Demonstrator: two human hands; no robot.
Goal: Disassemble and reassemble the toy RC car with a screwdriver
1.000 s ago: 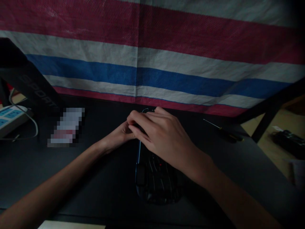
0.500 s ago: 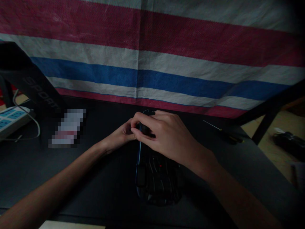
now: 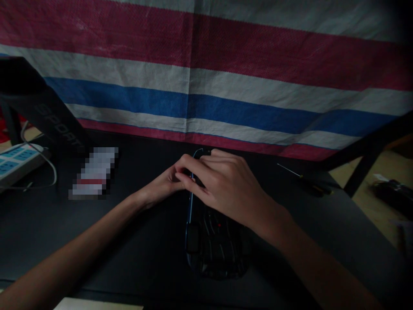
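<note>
A dark toy car [image 3: 221, 245] with a blue edge lies wheels up on the black table, its far end under my hands. My right hand [image 3: 222, 181] arches over that end, thumb and index finger pressed together at the car's left side. Against those fingertips rests my left hand [image 3: 166, 183], its fingers bent and partly covered by the right. Whatever sits between the fingertips is too small and dark to make out.
A screwdriver [image 3: 306, 181] lies on the black table [image 3: 138, 249] to the right. At the left are a blurred-out pale rectangular item [image 3: 95, 170], a power strip [image 3: 19, 159] with a cable, and a dark SPORT-marked object [image 3: 58, 120]. A striped sheet [image 3: 226, 77] hangs behind.
The view has shifted slightly, so everything sits a little further right. My right thumb and index finger have closed a little over the car's left edge.
</note>
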